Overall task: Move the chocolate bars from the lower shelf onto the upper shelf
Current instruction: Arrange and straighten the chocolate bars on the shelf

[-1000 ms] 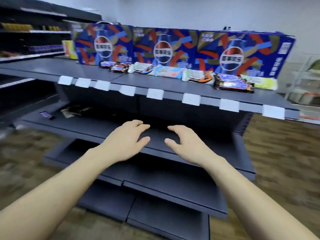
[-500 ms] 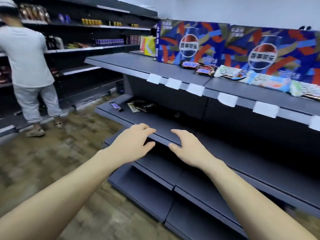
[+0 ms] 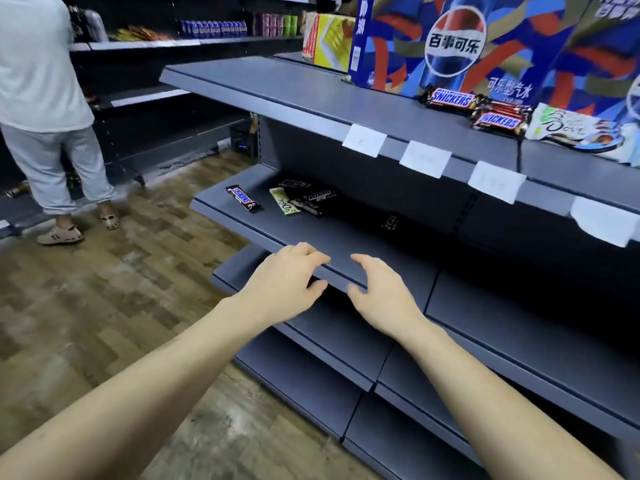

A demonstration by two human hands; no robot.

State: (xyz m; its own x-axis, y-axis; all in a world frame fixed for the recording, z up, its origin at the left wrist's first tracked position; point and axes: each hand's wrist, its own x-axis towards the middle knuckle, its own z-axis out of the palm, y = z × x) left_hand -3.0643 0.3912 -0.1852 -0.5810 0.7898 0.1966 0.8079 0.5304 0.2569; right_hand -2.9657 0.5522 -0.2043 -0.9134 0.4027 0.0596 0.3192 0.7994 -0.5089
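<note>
Several chocolate bars lie on the lower shelf (image 3: 242, 220) near its left end: a Snickers bar (image 3: 243, 198) apart at the left, a green Dove bar (image 3: 284, 200) and dark bars (image 3: 313, 197) beside it. Another dark bar (image 3: 391, 221) sits deeper in shadow. On the upper shelf (image 3: 294, 91) lie Snickers bars (image 3: 450, 99) and a Dove pack (image 3: 571, 131). My left hand (image 3: 284, 285) and my right hand (image 3: 381, 294) hover with loosely spread fingers over the lower shelf's front edge, holding nothing.
Large Pepsi cartons (image 3: 457, 46) stand along the back of the upper shelf. White price tags (image 3: 363, 140) hang on its front edge. A person (image 3: 41, 109) stands at the left before another shelf rack. Lower grey shelves (image 3: 311, 368) jut out below my hands.
My view has swung left and closer to the shelves, bringing the bars on the lower shelf near. Both hands keep the same spread pose in front of me.
</note>
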